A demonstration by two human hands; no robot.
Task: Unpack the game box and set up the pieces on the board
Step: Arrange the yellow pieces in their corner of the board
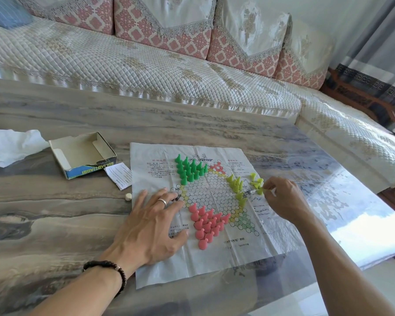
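A paper game board (214,265) with a printed star of circles lies flat on the table. Several green pawns (189,168) stand at its upper left, several pink pawns (206,225) at its lower middle, and yellow pawns (236,184) along the right side, with more yellow pawns (255,180) loose beyond them. My left hand (151,226) lies flat with spread fingers on the board's left edge. My right hand (283,197) pinches a yellow pawn (260,191) at the board's right. The opened game box (82,156) sits to the left.
A folded slip of paper (120,175) and a small white die (128,197) lie between box and board. A crumpled white bag (9,145) is at far left. A quilted sofa (146,69) runs behind the marbled table (55,224).
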